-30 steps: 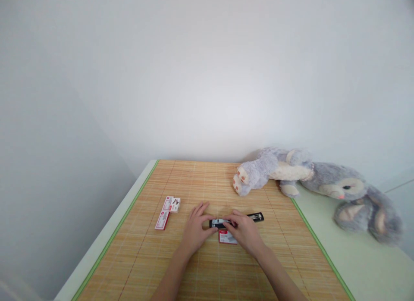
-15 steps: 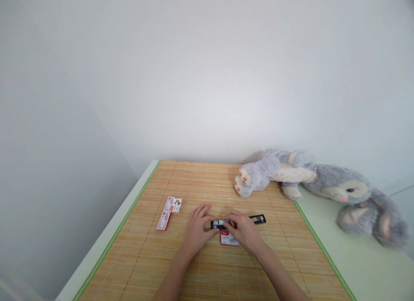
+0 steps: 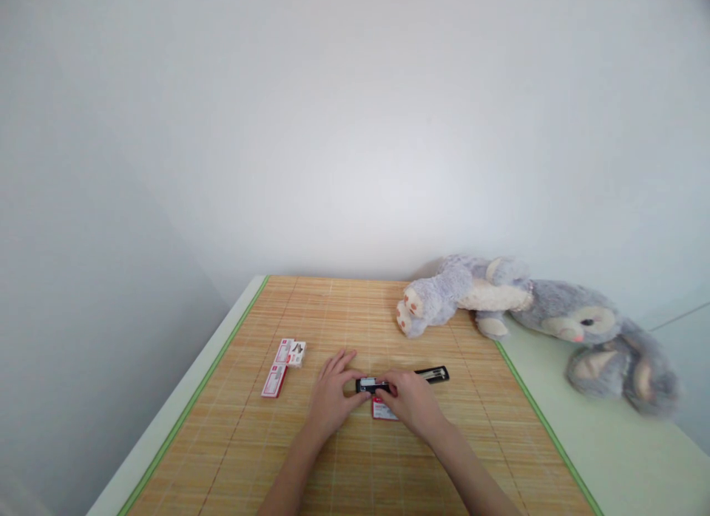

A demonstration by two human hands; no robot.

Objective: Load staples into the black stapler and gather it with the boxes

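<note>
An opened black stapler lies flat across the mat, its silvery inner part showing near the left end. My left hand grips that left end between thumb and forefinger, while its other fingers stretch out on the mat. Over the middle of the stapler, my right hand has its thumb and fingertips pinched together. Whatever they hold there is hidden by the fingers. Just in front of the stapler, a small red and white box lies partly under my right hand.
To the left lie several small red and white boxes, one nearer and one with a stapler picture. A grey plush rabbit sprawls along the back right. The bamboo mat has green edging on a pale table.
The whole view has shifted slightly, so everything sits a little further left. The right fingertips have closed in more over the stapler's middle. The left hand keeps its place at the stapler's end.
</note>
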